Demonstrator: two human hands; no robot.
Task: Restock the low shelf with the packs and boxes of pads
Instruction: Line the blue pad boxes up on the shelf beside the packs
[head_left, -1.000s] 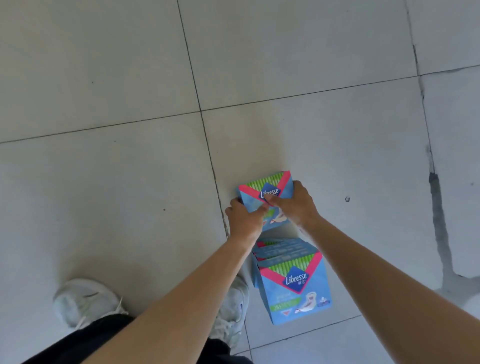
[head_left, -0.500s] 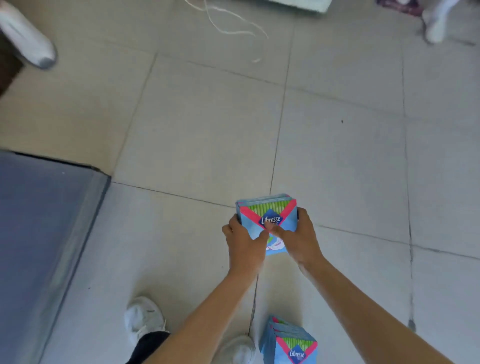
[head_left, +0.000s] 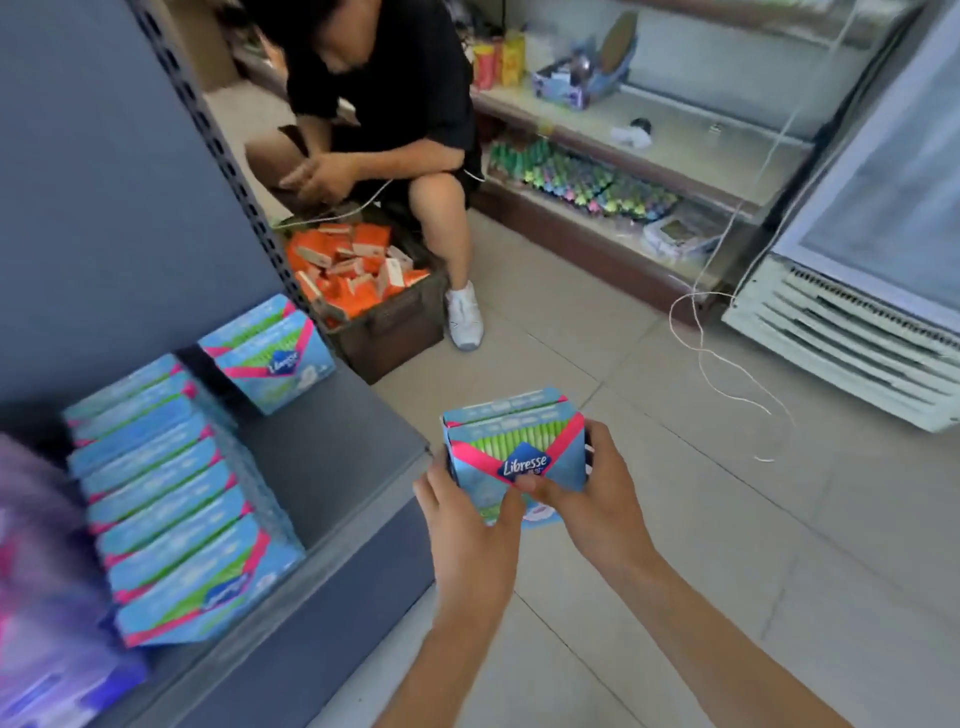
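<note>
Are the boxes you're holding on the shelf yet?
Not yet: left hand and right hand hold the blue boxes over the floor, beside the low shelf.

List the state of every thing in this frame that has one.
Libresse boxes in hand: off the shelf, in the air, held between both hands.
Left hand: grips the boxes' left side.
Right hand: grips their right side, thumb on the front.
Shelved row: packed face to face on the low shelf.
Lone box: on the shelf, apart from the row.
Crate: open, full of orange packs.
</note>
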